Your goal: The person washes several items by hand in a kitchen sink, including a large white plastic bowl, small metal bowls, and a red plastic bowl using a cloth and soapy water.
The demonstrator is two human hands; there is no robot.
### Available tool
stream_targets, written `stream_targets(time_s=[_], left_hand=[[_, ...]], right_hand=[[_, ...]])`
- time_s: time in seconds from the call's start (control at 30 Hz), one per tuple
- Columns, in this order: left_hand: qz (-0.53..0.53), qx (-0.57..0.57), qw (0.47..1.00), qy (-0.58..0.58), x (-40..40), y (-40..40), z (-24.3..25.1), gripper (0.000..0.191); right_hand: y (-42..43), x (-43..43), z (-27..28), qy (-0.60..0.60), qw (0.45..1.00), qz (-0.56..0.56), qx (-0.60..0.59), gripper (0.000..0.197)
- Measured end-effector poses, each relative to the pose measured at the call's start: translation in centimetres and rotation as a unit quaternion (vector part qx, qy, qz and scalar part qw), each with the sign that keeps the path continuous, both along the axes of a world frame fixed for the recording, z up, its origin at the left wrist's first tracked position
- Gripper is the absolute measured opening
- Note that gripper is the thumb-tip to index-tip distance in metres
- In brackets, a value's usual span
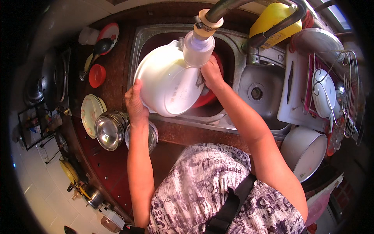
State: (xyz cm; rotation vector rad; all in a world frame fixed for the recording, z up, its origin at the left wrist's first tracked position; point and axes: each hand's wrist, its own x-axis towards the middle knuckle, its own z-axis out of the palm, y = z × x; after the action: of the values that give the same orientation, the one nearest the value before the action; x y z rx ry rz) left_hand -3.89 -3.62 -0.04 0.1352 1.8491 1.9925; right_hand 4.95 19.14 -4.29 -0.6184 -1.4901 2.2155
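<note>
A large white pot is tipped over the left sink basin, its outer wall and base turned up towards me. My left hand grips its rim on the left, thumb over the outside. At its right side my right hand is closed on a grey mesh scourer, pressed near the base. Part of the scourer is hidden by the fingers. Below and behind the pot, a red basin shows in the sink. A white faucet nozzle hangs just over the pot and covers part of it.
The right sink basin has a white cutting board at its edge. A wire dish rack, a yellow jug and a grey pot stand rightward. Left are stacked plates, metal bowls and a red cup.
</note>
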Motion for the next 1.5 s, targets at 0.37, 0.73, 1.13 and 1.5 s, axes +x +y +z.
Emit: stream_targets(time_s=[0.37, 0.73, 1.13, 1.5], left_hand=[[0.146, 0.105, 0.971, -0.157, -0.7, 0.2, -0.1, 0.050], [0.195, 0.012, 0.972, -0.131, 1.4, 1.3, -1.0, 0.049], [0.162, -0.016, 0.979, 0.124, 1.2, -1.1, 4.7, 0.038], [0.083, -0.080, 0.980, 0.164, 0.0, -3.3, 3.9, 0.044]], right_hand=[[-6.6, 3.6, -1.3, -0.053, 0.938, -0.081, 0.334, 0.059], [-7.7, 0.7, 3.8, -0.017, 0.828, 0.082, 0.554, 0.086], [-3.0, -4.1, -15.9, -0.228, 0.918, 0.067, 0.319, 0.037], [-1.9, -2.6, -20.9, -0.092, 0.980, 0.144, 0.102, 0.025]])
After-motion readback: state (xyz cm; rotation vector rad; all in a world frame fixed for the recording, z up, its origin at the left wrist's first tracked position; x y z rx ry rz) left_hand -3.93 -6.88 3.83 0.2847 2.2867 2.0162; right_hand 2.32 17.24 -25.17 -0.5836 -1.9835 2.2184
